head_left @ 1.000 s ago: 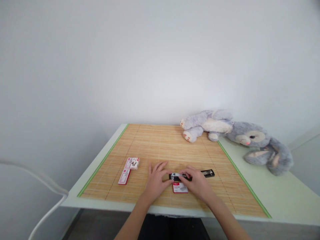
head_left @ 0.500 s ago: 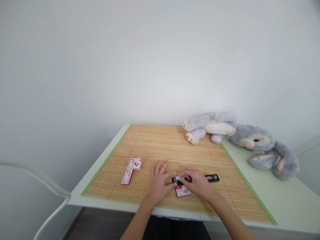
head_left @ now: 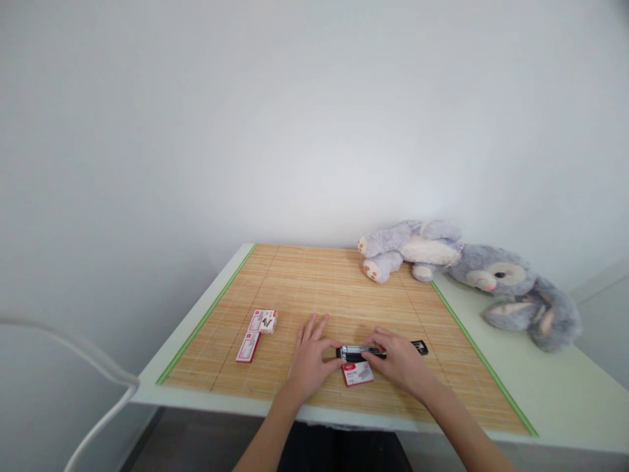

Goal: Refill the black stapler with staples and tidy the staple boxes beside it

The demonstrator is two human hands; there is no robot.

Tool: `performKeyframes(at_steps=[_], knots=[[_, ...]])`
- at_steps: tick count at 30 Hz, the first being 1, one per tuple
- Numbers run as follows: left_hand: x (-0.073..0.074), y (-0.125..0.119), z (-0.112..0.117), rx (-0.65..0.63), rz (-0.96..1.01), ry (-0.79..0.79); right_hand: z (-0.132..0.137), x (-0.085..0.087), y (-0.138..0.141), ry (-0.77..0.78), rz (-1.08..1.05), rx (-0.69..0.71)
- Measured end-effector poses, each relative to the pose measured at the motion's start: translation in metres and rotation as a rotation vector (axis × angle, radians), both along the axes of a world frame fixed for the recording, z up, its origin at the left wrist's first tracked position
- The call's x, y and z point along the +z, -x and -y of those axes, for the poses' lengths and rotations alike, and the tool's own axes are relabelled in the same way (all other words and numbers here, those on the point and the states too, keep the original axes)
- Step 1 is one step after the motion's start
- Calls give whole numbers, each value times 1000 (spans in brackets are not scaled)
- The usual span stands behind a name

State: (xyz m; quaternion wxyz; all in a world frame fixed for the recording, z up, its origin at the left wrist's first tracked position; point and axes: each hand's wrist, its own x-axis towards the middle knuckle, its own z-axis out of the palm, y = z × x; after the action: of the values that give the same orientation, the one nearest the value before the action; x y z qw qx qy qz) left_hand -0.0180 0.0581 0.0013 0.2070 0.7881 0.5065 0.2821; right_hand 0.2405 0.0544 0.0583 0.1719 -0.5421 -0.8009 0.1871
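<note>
Head view: the left hand (head_left: 308,364) and right hand (head_left: 399,359) pinch the black stapler (head_left: 351,354) at lower centre, where uneven pressure could skid it into the red-and-white box (head_left: 358,375) just below.

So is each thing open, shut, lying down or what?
Mat: spread flat.
Black stapler: lying on the mat, looks opened out.
Left hand: touching the stapler's left end.
Right hand: on the stapler, fingers bent.
Near box: lying flat; can't tell if shut.
Left boxes: grouped together.
Plush bunny: lying down.
White cable: bent, slack.
</note>
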Motion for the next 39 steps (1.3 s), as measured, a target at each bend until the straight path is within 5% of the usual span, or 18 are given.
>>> performKeyframes(at_steps=[17, 25, 30, 39], knots=[[0, -1, -1, 3, 8, 6, 9, -4, 18, 19, 34, 24], [1, 0, 0, 8, 29, 27, 3, -10, -85, -303, -3, -271], [1, -1, -1, 12, 25, 31, 6, -21, -131, -49, -118, -260], [-2, 0, -3, 10, 19, 28, -1, -15, -139, 105, -139, -83]])
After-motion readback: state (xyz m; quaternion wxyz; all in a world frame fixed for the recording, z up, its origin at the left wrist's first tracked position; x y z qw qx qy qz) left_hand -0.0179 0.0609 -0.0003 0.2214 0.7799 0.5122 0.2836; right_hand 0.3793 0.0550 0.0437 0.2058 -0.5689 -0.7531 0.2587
